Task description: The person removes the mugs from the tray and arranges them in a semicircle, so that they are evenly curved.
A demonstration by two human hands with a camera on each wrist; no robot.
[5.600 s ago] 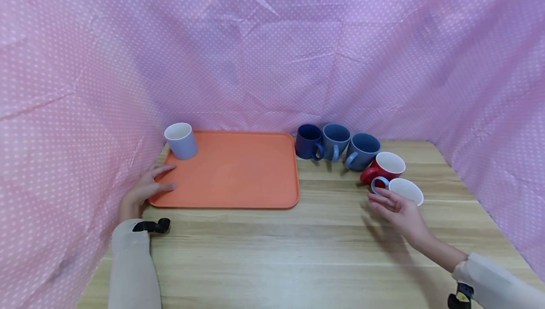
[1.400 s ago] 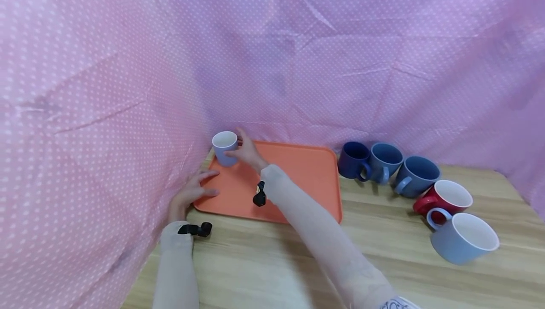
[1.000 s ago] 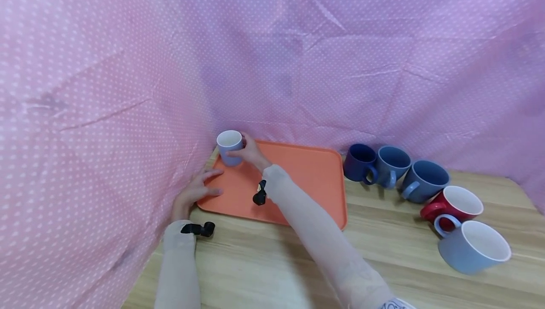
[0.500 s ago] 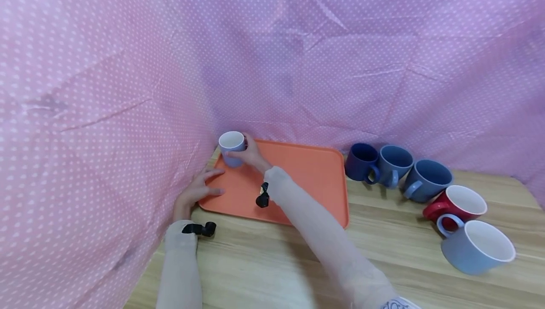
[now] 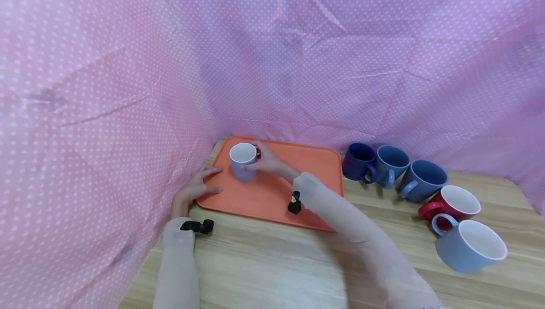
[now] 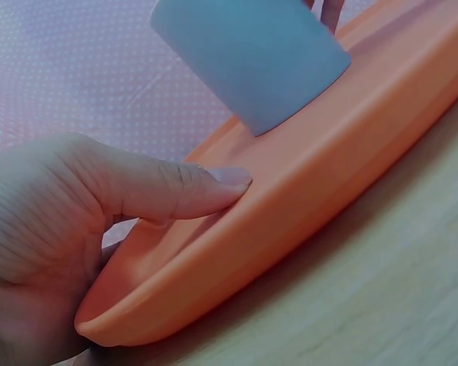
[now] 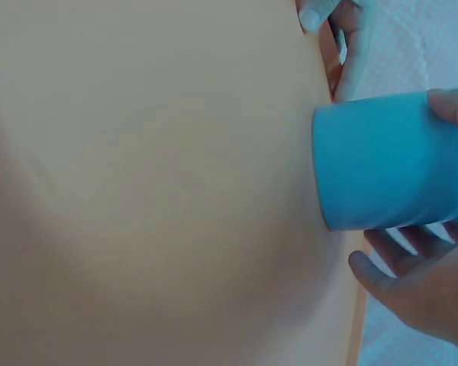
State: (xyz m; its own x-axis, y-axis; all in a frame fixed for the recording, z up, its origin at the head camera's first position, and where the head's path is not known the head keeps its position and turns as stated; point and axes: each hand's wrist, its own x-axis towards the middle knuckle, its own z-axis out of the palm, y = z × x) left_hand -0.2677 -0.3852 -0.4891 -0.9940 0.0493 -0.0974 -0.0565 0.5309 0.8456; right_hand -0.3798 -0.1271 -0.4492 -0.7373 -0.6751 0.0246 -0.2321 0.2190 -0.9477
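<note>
In the head view a light-blue mug (image 5: 244, 169) with a white inside stands upright on the orange tray (image 5: 294, 195), towards its left side. My right hand (image 5: 270, 160) holds it from the right, and something dark red shows between hand and mug. In the right wrist view, fingers (image 7: 420, 259) lie along one side of the mug (image 7: 389, 164) and another fingertip touches the opposite side. At the tray's left edge rests my left hand (image 5: 193, 188), fingers spread. The left wrist view has its thumb (image 6: 183, 187) lying straight across the rim; its other fingers are mostly hidden.
To the tray's right a curved row of mugs stands on the wooden table (image 5: 255, 261): a navy mug (image 5: 358, 162), two grey-blue mugs (image 5: 391, 164), a red mug (image 5: 451, 205) and a pale-blue mug (image 5: 468, 247). Pink dotted cloth (image 5: 298, 63) hangs behind and at the sides.
My right hand has shifted the light-blue mug from the tray's far left corner rightward and nearer to me. My left hand has stayed at the tray's edge.
</note>
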